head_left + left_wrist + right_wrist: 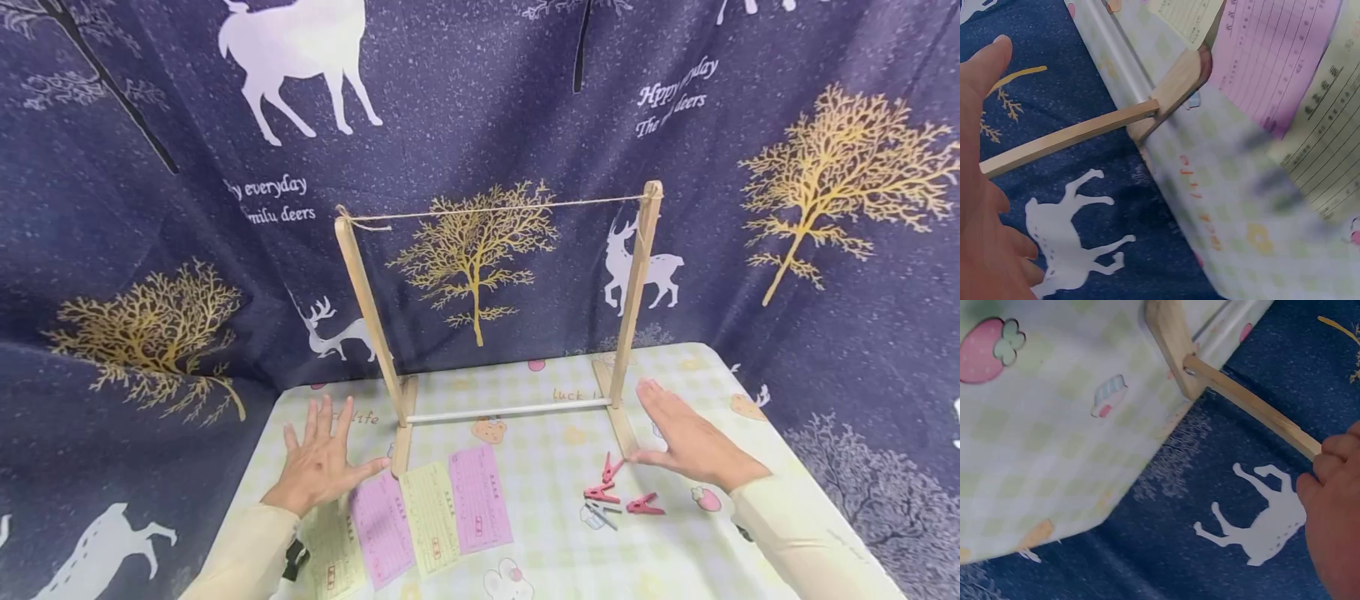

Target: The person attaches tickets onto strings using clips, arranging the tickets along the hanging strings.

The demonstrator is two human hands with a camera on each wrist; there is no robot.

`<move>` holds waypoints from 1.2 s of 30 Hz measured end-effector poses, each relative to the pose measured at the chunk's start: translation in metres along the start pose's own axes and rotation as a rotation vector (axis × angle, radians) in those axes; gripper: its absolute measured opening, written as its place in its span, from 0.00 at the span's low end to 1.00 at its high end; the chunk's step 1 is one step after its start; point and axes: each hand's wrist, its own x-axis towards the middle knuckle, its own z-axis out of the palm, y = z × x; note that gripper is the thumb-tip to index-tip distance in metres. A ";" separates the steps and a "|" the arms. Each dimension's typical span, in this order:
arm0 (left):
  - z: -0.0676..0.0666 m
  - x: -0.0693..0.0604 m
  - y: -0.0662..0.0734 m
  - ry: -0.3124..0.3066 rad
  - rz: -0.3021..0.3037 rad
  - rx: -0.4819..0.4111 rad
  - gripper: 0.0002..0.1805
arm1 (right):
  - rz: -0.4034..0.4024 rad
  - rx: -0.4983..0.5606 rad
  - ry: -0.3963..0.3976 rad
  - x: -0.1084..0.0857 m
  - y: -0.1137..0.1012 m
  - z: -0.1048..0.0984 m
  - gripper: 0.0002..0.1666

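My left hand point(318, 462) is spread open by the left foot of a wooden stand point(371, 317), its thumb near the foot's front end. Opposite it, my right hand point(686, 437) is held open with straight fingers beside the stand's right foot. Neither hand holds anything. A thin twine point(487, 210) runs between the tops of the two posts, and a white rod point(510, 411) joins them low down. Pink and yellow paper slips point(480, 500) lie in a row near the left hand. Below the right hand lie red clothespins point(645, 505) and a grey clothespin point(602, 512).
The table point(555, 533) has a pale checked cloth with printed figures. Directly behind it hangs a dark blue curtain point(480, 108) with white deer and golden trees. The table's back right corner shows in the right wrist view.
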 end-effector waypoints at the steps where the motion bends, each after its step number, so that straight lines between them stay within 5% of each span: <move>1: 0.002 0.000 -0.001 0.010 0.004 -0.005 0.65 | -0.023 -0.005 0.015 0.000 0.001 0.003 0.59; 5: 0.012 0.000 -0.005 0.046 0.018 -0.037 0.62 | -0.059 -0.004 0.025 -0.001 0.004 0.011 0.57; 14: 0.030 0.000 -0.010 0.130 0.072 -0.152 0.58 | 0.010 0.073 -0.097 -0.001 0.003 0.017 0.46; 25: 0.054 0.004 -0.009 0.117 0.025 -0.336 0.53 | -0.032 0.108 -0.091 0.000 0.008 0.035 0.42; 36: 0.071 0.009 0.002 0.121 0.007 -0.431 0.49 | -0.011 0.167 -0.099 0.000 0.012 0.054 0.34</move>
